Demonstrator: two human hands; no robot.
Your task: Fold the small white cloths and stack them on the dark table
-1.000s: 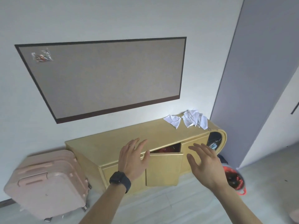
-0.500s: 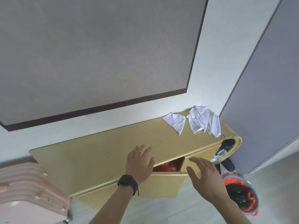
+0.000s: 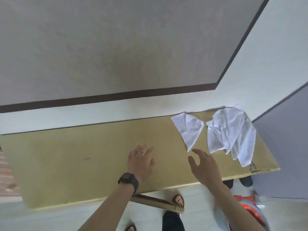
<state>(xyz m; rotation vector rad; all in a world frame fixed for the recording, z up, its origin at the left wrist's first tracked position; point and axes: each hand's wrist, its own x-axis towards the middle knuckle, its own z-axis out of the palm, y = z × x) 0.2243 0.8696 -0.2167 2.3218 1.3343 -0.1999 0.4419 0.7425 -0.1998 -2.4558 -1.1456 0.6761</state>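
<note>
A small white cloth [image 3: 188, 129] lies loosely folded on the yellow cabinet top [image 3: 86, 157], toward its right end. Right of it sits a crumpled heap of white cloths [image 3: 231, 134], reaching down to the front right corner. My left hand [image 3: 140, 161], with a ring and a black wristwatch, hovers over the middle of the top, fingers spread and holding nothing. With fingers relaxed and nothing in it, my right hand [image 3: 202, 164] is just below the tip of the single cloth. No dark table is in view.
A grey board with a dark frame [image 3: 116, 47] hangs on the wall behind the cabinet. A cabinet door [image 3: 158, 203] stands ajar below the front edge. A red-orange object [image 3: 250, 205] lies on the floor at right, a pink suitcase edge [image 3: 6, 177] at left.
The view has moved closer and now looks down on the cabinet top. Both hands have come forward over the top, the right one nearing the single cloth.
</note>
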